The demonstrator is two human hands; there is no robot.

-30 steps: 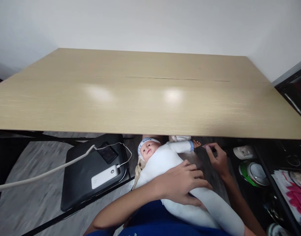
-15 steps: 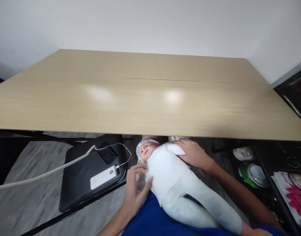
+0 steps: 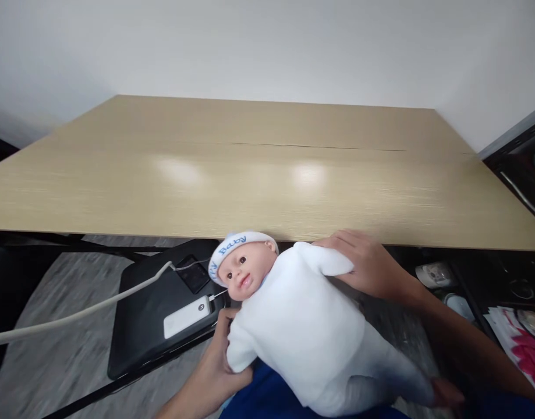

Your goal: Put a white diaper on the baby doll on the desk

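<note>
From my head view, my left hand (image 3: 219, 364) curls around the doll (image 3: 306, 326) at one arm, and my right hand (image 3: 367, 265) clasps it by the other. It slants face-up at the near edge of the bench (image 3: 267, 192).

pale wall (image 3: 276, 52) behind wooden table (image 3: 258, 198)

plain white outfit (image 3: 308, 326) on the doll (image 3: 293, 302), white hat (image 3: 238, 243) patterned with blue lettering, pink lips (image 3: 245, 283), tan tabletop (image 3: 250, 198) with fine wood-grain streaks, pale grey wall (image 3: 267, 46), black seat (image 3: 140, 323), white power bank (image 3: 187, 318), off-white cable (image 3: 88, 313), grey streaked floor (image 3: 42, 314), bright pink item (image 3: 529, 352), deep blue garment (image 3: 267, 398)
</note>
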